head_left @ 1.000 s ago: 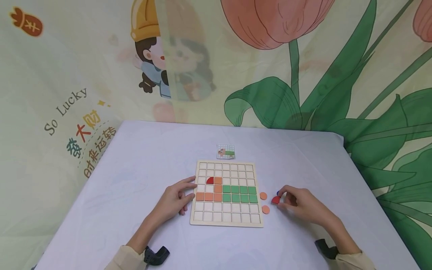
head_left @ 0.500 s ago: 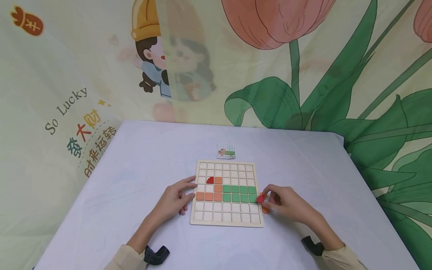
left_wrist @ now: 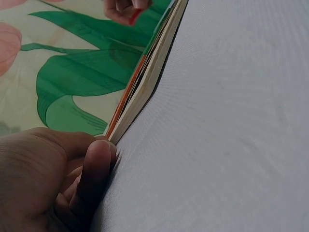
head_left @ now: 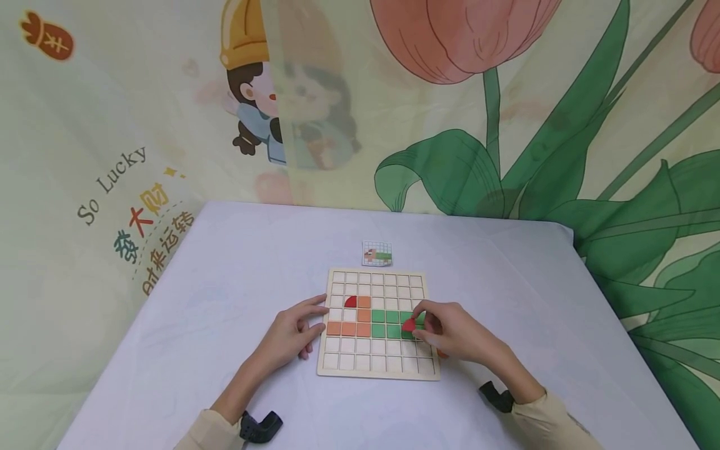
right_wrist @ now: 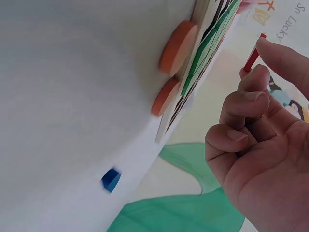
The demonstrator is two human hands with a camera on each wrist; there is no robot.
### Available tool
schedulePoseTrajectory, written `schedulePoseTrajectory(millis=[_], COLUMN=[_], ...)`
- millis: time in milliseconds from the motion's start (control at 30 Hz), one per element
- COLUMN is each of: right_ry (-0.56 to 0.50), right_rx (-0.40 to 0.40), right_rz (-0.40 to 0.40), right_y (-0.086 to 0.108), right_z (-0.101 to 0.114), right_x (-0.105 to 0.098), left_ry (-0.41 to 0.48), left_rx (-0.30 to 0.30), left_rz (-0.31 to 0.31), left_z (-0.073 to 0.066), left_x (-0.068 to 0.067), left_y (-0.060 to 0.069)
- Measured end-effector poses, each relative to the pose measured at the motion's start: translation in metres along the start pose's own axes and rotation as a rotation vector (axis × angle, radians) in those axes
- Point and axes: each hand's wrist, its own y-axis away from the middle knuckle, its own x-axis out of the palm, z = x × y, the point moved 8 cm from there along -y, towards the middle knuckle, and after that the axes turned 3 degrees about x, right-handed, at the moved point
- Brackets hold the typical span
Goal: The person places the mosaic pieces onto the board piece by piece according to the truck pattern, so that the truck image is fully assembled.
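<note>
Between thumb and index finger, my right hand (head_left: 450, 330) pinches a red quarter-circle tile (head_left: 408, 325) above the green squares on the right of a wooden grid board (head_left: 378, 369). The right wrist view shows this red tile (right_wrist: 254, 53) edge-on, held off the board, with the other fingers curled below. My left hand (head_left: 289, 328) rests at the board's left edge, thumb and fingertips touching it. Set in the grid are orange squares (head_left: 349, 329), green squares (head_left: 379, 330) and another red quarter-circle tile (head_left: 351, 302). Some green squares are hidden behind my right hand.
Two orange discs (right_wrist: 178, 47) lie beside the board's right edge, mostly hidden by my hand in the head view. A small blue piece (right_wrist: 111, 180) sits farther off on the white cloth. Behind the board lies a small pattern card (head_left: 377, 254).
My right hand has carried the red quarter-circle tile leftward from the cloth right of the board to over the green squares. My left hand has stayed at the board's edge.
</note>
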Motion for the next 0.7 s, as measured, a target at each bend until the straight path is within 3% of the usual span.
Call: schedulePoseTrajectory(millis=[700], right_ry=[0.048], right_rx=[-0.056], right_rz=[0.027], right_y=[-0.046], right_z=[0.043], right_x=[0.021], left_ry=[-0.012], left_rx=[-0.014], left_rz=[0.004], left_z=[-0.002], left_x=[-0.001], left_y=[0.002])
